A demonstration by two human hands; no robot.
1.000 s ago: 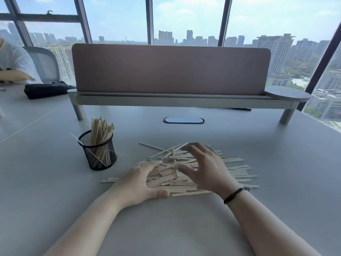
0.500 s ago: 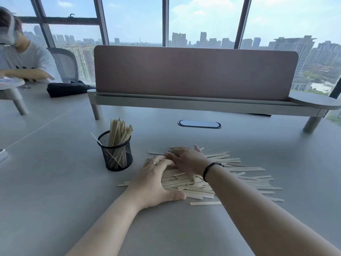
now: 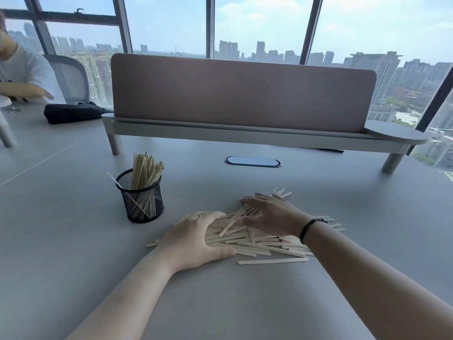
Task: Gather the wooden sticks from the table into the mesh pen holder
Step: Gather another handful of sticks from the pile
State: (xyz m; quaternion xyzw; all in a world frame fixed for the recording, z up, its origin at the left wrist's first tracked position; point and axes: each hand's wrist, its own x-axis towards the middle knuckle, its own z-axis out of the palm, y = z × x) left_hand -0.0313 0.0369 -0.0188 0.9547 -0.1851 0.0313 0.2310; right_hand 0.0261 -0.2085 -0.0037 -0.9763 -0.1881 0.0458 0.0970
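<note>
Wooden sticks [image 3: 255, 241] under both flat hands

Both hands on sticks [image 3: 255, 241], holder [image 3: 140, 200] beside

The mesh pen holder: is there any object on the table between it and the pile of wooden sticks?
Nothing visible does. The mesh pen holder stands left of the pile of wooden sticks, with bare table between them. Only the left hand lies on the pile's near-left edge; the right hand rests on top.
</note>
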